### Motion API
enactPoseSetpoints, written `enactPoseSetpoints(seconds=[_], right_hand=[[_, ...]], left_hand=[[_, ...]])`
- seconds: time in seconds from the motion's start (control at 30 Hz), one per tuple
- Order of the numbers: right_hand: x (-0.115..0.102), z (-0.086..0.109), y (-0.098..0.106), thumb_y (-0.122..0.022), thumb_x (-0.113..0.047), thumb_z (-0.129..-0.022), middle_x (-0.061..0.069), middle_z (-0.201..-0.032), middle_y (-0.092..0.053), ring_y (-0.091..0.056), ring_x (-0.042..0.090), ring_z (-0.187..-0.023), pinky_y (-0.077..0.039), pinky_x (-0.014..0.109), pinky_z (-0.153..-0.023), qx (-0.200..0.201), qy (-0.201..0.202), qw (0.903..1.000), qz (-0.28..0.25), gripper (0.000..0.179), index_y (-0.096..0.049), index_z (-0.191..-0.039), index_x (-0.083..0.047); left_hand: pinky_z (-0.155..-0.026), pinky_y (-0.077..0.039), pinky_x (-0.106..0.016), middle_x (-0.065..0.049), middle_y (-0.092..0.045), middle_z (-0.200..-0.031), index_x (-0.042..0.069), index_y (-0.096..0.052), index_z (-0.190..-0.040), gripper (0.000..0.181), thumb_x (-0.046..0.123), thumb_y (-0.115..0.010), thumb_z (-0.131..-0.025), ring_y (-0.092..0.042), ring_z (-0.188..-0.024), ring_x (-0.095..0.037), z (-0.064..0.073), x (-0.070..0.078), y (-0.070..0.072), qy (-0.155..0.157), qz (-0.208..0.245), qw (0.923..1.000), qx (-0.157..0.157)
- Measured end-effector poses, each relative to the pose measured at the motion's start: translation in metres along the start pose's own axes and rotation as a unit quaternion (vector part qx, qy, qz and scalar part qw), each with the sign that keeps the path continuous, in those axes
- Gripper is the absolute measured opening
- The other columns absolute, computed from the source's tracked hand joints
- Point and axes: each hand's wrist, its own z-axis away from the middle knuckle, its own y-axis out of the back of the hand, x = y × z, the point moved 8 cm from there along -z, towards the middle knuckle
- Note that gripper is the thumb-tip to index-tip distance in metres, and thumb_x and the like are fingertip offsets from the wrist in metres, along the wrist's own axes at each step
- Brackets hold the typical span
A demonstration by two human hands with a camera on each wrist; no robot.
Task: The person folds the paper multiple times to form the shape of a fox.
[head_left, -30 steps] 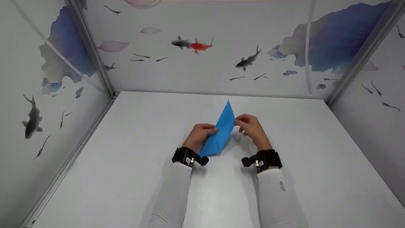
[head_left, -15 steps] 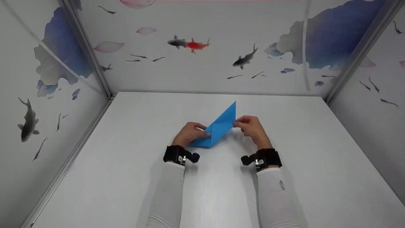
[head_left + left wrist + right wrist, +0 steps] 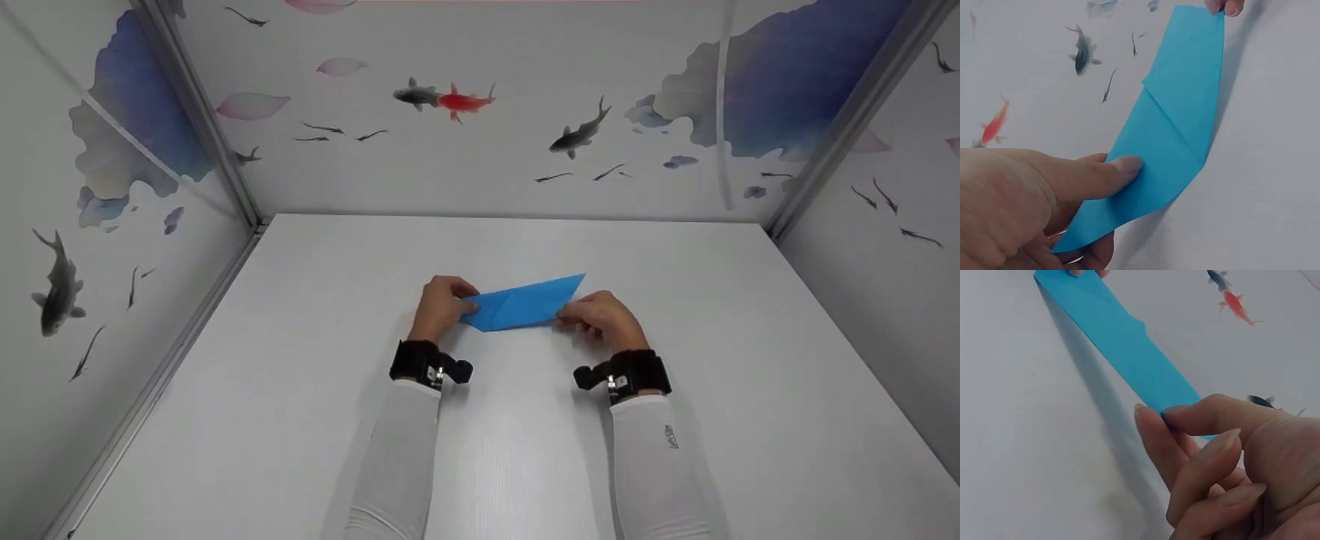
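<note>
A folded sheet of blue paper (image 3: 521,304) is held just above the white table, stretched sideways between both hands. My left hand (image 3: 442,306) pinches its left end, thumb on the near face and fingers behind, as the left wrist view shows on the paper (image 3: 1151,129). At the lower right corner, my right hand (image 3: 604,319) pinches the edge between thumb and forefinger; its other fingers are curled in the right wrist view. A slanting fold line crosses the paper (image 3: 1112,332), and its right end rises to a point.
The white table (image 3: 525,450) spreads around both hands. Upright panels printed with fish and petals stand at the back (image 3: 480,180) and both sides. Each wrist carries a black strap with a camera, such as the left strap (image 3: 416,361).
The blue paper has turned clockwise from a steep slant to nearly level. The left hand has moved left and up, and the right hand slightly down, both keeping hold of the paper.
</note>
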Motion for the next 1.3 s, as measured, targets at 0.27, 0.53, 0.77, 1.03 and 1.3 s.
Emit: enactPoseSetpoints(seconds=[0.27, 0.53, 0.77, 1.03, 1.3], right_hand=[[0.008, -0.003, -0.007, -0.079, -0.034, -0.076, 0.0, -0.077, -0.075, -0.04, 0.009, -0.05, -0.031, 0.024, -0.046, -0.053, -0.04, 0.996, 0.06, 0.021, -0.079, -0.083, -0.014], [0.007, -0.001, -0.002, -0.075, -0.044, -0.079, -0.001, -0.081, -0.076, -0.049, 0.008, -0.056, -0.033, 0.024, -0.05, -0.068, -0.03, 0.9927, 0.095, 0.028, -0.079, -0.082, -0.016], [0.014, 0.0, -0.003, -0.076, -0.043, -0.078, 0.001, -0.084, -0.076, -0.052, 0.009, -0.055, -0.033, 0.024, -0.048, -0.085, -0.037, 0.9922, 0.083, 0.03, -0.079, -0.083, -0.013], [0.021, -0.001, -0.012, -0.075, -0.044, -0.08, 0.003, -0.086, -0.076, -0.053, 0.008, -0.055, -0.034, 0.022, -0.047, -0.112, -0.025, 0.9922, 0.049, 0.033, -0.078, -0.086, -0.012], [0.019, -0.002, -0.015, -0.075, -0.041, -0.081, 0.004, -0.085, -0.076, -0.058, 0.007, -0.055, -0.035, 0.02, -0.048, -0.12, -0.009, 0.9921, 0.034, 0.031, -0.077, -0.088, -0.01]], left_hand=[[-0.094, -0.049, -0.035, -0.002, -0.073, -0.098, 0.013, -0.077, -0.098, 0.016, 0.005, -0.072, -0.084, -0.064, -0.103, -0.02, -0.001, 0.006, -0.005, -0.023, -0.008, 0.9994, 0.024], [-0.094, -0.048, -0.035, -0.001, -0.071, -0.099, 0.012, -0.075, -0.101, 0.017, 0.007, -0.072, -0.085, -0.063, -0.102, -0.018, 0.0, 0.011, -0.01, -0.031, -0.007, 0.9991, 0.029], [-0.09, -0.049, -0.035, -0.003, -0.07, -0.097, 0.012, -0.074, -0.1, 0.018, 0.007, -0.074, -0.083, -0.063, -0.096, -0.018, -0.004, 0.01, -0.013, -0.036, -0.011, 0.9984, 0.043], [-0.087, -0.049, -0.035, 0.001, -0.069, -0.094, 0.015, -0.073, -0.097, 0.014, 0.007, -0.071, -0.086, -0.063, -0.093, -0.016, -0.006, -0.001, -0.019, -0.039, -0.009, 0.9991, 0.015], [-0.089, -0.047, -0.036, 0.005, -0.069, -0.093, 0.017, -0.073, -0.097, 0.013, 0.009, -0.071, -0.087, -0.061, -0.094, -0.015, -0.007, -0.007, -0.021, -0.036, -0.005, 0.9993, -0.005]])
